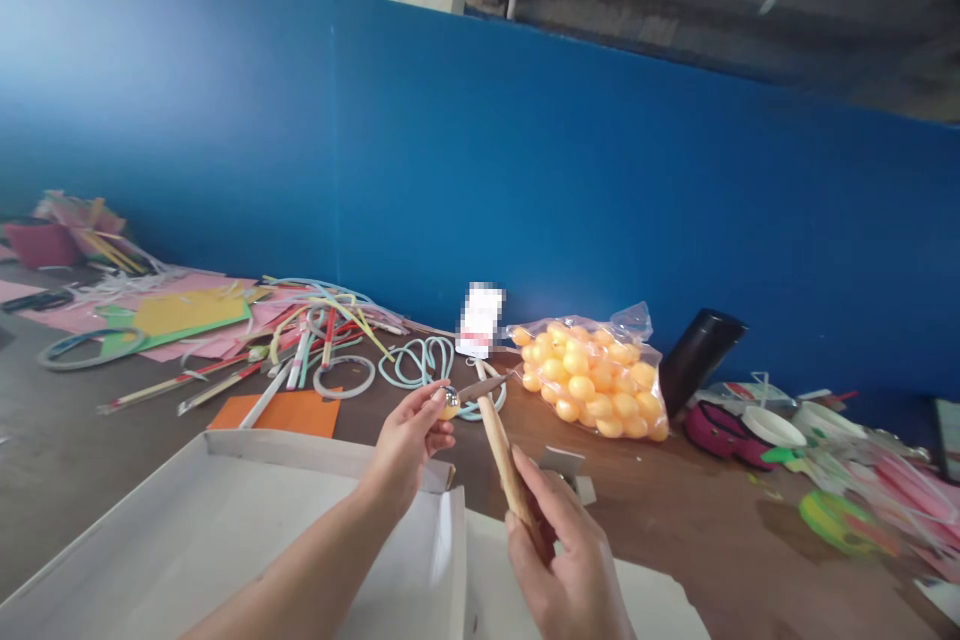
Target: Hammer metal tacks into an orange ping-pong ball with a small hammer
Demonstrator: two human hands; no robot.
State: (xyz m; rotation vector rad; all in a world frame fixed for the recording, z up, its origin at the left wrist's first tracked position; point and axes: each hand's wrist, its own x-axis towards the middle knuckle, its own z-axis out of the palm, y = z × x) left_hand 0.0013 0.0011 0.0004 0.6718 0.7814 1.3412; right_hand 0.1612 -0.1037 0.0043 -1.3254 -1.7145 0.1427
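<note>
In front of me, my left hand [416, 440] pinches a small shiny round piece [449, 402], silvery on top and yellowish below, between thumb and fingers. My right hand [566, 545] is wrapped round the pale wooden handle of a small hammer [504, 460]. Its dark head [484, 387] lies crosswise at the top, tapering to a point on the right. The head's left end is right by the shiny piece; whether they touch, I cannot tell. Beneath my left forearm is a shallow white box [300, 490]. Past the hammer lies a clear bag of orange balls [592, 380].
Coils of pale blue tubing [420, 360], an orange sheet [277, 413] and coloured paper [187, 315] lie to the left. A black tumbler [701, 360] leans near a magenta pouch [724, 432] and white bowls [776, 427] on the right. A blue partition [480, 150] closes off the back.
</note>
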